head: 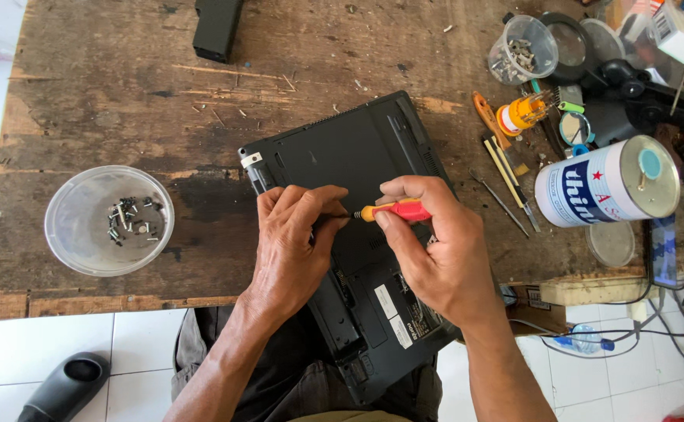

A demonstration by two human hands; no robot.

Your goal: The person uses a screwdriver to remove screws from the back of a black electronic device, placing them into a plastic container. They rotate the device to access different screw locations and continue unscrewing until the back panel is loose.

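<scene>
1. At the far left of the worn wooden bench [107, 86] sits a clear plastic bowl [109, 220] with a small heap of dark screws [129, 219] in it. It stands well apart from the hands, near the bench's front edge, so loose parts stay together and cannot roll off.
2. A black laptop [350, 156] lies upside down and slantwise. Its far end rests on the bench and its near end overhangs the edge toward the person's lap, which brings the underside close to both hands.
3. The left hand [291, 246] lies flat on the laptop's base, fingers [311, 205] bent together and pressing down beside the tool tip. It appears to steady the casing and guide the tip, though the contact point itself is hidden under the fingers.
4. The right hand [436, 250] holds a small red-and-yellow screwdriver [393, 210]. Thumb and forefinger are clamped on the handle, and the shaft lies nearly level, pointing left toward the left hand.
5. Right of the laptop lie loose tools [506, 168], an orange spool-like item and a clear cup of screws [523, 51], all near the right hand.
6. Farther right a white-and-blue tin can [604, 184] lies on its side, with cables beyond it.
</scene>
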